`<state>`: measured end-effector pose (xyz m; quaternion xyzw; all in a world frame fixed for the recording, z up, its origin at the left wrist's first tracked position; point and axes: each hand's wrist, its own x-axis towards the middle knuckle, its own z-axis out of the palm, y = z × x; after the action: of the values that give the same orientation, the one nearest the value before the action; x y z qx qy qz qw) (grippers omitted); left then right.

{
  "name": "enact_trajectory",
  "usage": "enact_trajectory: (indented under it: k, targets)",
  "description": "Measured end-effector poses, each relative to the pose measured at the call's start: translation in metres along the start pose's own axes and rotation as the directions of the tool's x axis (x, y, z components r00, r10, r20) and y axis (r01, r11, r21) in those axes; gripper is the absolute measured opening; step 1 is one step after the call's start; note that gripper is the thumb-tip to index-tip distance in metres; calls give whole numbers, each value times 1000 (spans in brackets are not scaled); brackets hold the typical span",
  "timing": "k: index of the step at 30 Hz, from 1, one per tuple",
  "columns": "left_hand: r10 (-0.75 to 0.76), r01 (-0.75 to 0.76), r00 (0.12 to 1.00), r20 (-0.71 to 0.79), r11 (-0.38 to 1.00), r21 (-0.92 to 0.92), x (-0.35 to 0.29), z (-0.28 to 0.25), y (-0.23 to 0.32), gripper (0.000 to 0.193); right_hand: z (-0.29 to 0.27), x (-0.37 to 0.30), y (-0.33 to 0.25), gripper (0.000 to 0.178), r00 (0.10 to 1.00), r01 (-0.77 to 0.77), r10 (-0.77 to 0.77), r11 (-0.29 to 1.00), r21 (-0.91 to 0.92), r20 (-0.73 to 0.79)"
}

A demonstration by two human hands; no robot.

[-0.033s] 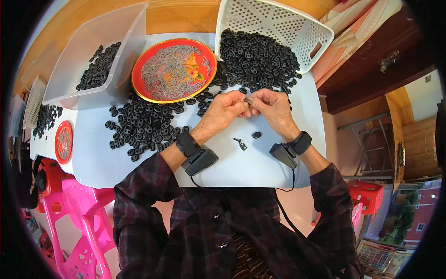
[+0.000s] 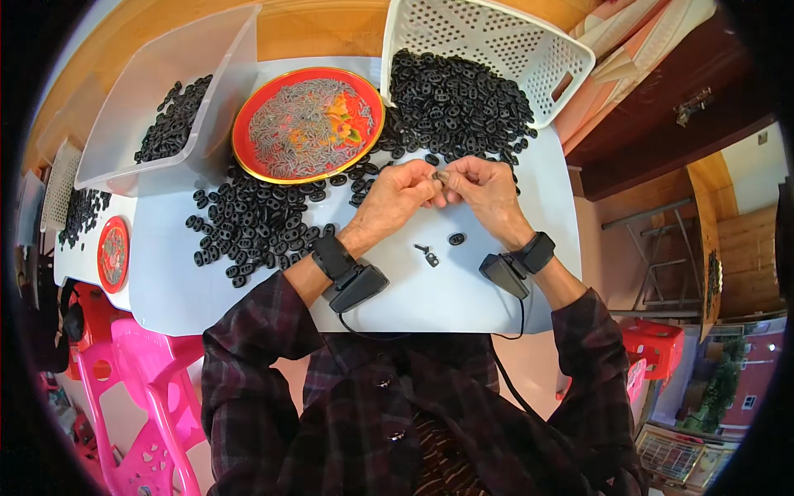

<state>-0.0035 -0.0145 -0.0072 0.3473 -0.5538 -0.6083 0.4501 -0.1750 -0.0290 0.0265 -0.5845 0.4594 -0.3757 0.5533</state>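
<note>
My left hand (image 2: 395, 198) and my right hand (image 2: 490, 197) meet above the white table, fingertips pinched together. Between them is a small dark piece, mostly hidden by the fingers, so its kind does not show. Just below the hands lies one black oval piece with holes (image 2: 456, 239). Beside it, a small dark screw (image 2: 422, 248) lies against a little two-holed piece (image 2: 432, 260). Beyond the hands spreads a heap of black oval pieces (image 2: 459, 107), and another heap (image 2: 256, 219) lies to the left.
A red tray with a gold rim (image 2: 242, 136) holds many small grey metal screws (image 2: 285, 124). Behind the far heap a white perforated basket (image 2: 471, 29) lies tipped. A clear plastic bin (image 2: 112, 161) stands far left, above a pink chair (image 2: 157, 372). Both wrists wear black strapped devices with cables.
</note>
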Motion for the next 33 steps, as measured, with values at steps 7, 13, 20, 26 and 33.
enact_trajectory:
  k: [7,13,20,26,33]
  targets:
    - [-35,35,999,-2,999,-28,1,-4,0,17,-16,4,-4,11,999,-16,20,993,-121,37]
    - [-27,21,984,-178,999,-32,2,-13,10,14,-48,11,-10,9,994,44,-65,975,-217,-91]
    - [-26,18,957,-289,999,-30,-3,-9,30,14,-33,21,-9,15,930,366,-291,698,-615,224]
    - [111,-126,936,-335,992,-24,-6,-16,37,15,-13,30,-14,22,869,494,-314,498,-713,382]
    - [98,-130,902,-421,990,-48,-7,-20,51,15,-16,46,-18,23,876,483,-316,538,-691,365]
